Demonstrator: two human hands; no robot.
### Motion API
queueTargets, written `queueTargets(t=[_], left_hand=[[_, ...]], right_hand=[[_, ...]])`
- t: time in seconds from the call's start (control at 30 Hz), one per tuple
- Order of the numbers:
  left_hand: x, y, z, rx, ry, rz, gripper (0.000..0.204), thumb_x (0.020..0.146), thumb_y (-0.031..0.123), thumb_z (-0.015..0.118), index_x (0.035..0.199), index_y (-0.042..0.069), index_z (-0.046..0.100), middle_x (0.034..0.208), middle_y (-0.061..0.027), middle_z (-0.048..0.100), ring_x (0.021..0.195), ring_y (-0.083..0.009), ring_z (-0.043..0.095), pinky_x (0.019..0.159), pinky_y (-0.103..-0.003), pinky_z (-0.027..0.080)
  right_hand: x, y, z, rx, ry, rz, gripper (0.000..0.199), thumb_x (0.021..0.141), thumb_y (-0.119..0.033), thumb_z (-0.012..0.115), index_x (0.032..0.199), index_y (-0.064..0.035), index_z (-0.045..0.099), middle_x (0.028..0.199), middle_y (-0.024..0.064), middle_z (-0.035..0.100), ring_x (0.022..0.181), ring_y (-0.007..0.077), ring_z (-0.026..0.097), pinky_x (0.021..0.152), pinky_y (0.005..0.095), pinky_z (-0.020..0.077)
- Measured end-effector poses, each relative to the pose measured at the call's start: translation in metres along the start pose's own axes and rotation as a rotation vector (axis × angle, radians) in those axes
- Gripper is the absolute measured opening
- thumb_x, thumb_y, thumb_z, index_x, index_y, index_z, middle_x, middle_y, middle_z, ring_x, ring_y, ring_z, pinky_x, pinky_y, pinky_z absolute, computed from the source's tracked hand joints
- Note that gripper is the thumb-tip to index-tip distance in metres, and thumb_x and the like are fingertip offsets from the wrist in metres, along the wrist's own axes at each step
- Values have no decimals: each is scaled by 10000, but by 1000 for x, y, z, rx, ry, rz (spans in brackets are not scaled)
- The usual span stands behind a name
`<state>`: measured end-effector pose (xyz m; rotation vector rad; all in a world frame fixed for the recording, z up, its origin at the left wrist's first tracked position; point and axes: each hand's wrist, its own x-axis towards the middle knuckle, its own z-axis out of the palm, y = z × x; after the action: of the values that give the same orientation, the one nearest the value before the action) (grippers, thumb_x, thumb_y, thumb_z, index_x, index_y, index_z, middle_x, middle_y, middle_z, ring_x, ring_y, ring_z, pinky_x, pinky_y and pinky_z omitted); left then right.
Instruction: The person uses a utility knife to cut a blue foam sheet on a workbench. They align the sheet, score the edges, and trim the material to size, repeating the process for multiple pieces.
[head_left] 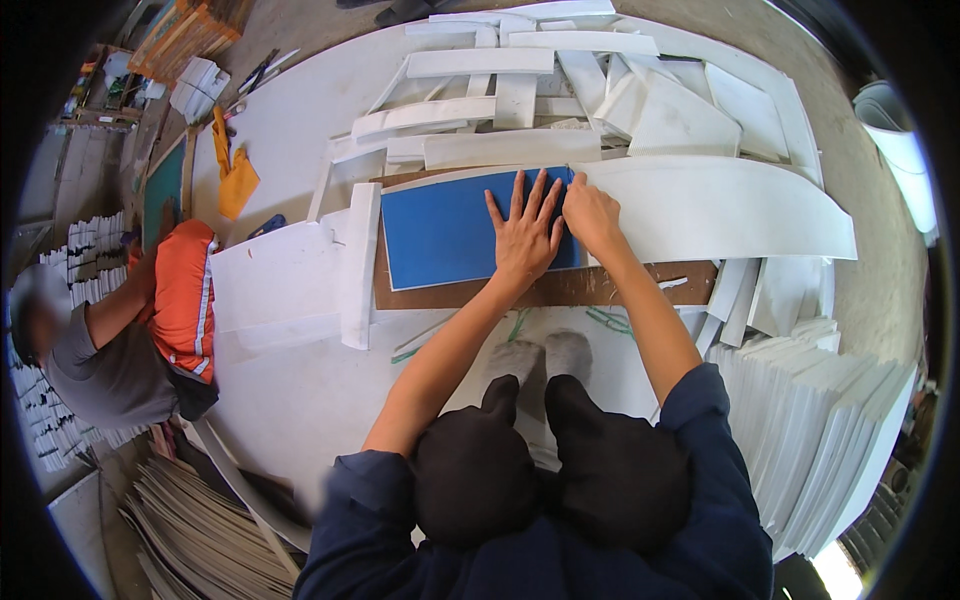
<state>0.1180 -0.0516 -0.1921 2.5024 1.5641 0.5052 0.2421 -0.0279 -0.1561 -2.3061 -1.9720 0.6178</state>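
A flat blue rectangular panel (pixel 435 235) lies over a long white sheet (pixel 720 205), which reaches out to the right from under it. Both rest on a brown board (pixel 460 297). My left hand (pixel 527 235) presses flat on the blue panel's right part, fingers spread. At the panel's far right corner, my right hand (pixel 592 215) is closed in a fist against the white sheet. Whatever it grips is hidden by the fingers. Left of the panel, a narrow white strip (pixel 360 265) lies across the brown board's end.
White offcuts (pixel 480 64) are heaped beyond the board. Stacked white panels (pixel 800 430) stand at the right. Orange gloves (pixel 236 180) and a blue-handled tool (pixel 268 226) lie to the left, near another person in an orange garment (pixel 185 290). Green strips (pixel 608 318) lie near my feet.
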Motion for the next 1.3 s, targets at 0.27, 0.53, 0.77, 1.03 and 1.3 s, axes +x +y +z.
queueTargets(t=[0.27, 0.53, 0.77, 1.03, 1.3], left_hand=[[-2, 0, 5, 3, 16, -27, 526, 865, 344, 473, 1360, 227, 341, 1441, -6, 262, 1356, -256, 143, 1019, -630, 4], [-2, 0, 2, 36, -4, -12, 539, 869, 341, 463, 1373, 223, 314, 1444, -7, 253, 1357, -255, 141, 1021, -631, 26], [-1, 1, -1, 17, -16, -26, 537, 867, 343, 459, 1372, 226, 320, 1444, -8, 255, 1359, -251, 136, 1021, -624, 3], [-1, 1, -1, 0, -11, -19, 538, 868, 332, 461, 1375, 230, 313, 1442, -9, 257, 1358, -253, 138, 1017, -630, 6], [0, 1, 5, 3, 30, -25, 536, 856, 344, 483, 1358, 219, 343, 1433, -6, 275, 1353, -252, 153, 1017, -634, 17]], right_hand=[[-104, 14, 30, 108, -106, 119, 166, 896, -167, 405, 934, -9, 437, 748, 253, 617, 744, 404, 620, 659, 506, 487], [-144, 21, 9, -27, -61, 96, 177, 901, -197, 428, 926, -22, 428, 637, 213, 612, 629, 386, 624, 566, 479, 498], [-13, 11, -6, 28, 130, -10, 203, 878, -191, 446, 924, 6, 465, 716, 211, 630, 706, 363, 639, 632, 451, 510], [13, 2, 5, 77, 51, 12, 213, 844, -161, 453, 923, 33, 489, 797, 224, 635, 781, 381, 631, 700, 456, 503], [-92, 21, 38, 93, -93, 93, 224, 916, -232, 377, 1007, -30, 407, 745, 244, 614, 719, 431, 604, 665, 545, 463]])
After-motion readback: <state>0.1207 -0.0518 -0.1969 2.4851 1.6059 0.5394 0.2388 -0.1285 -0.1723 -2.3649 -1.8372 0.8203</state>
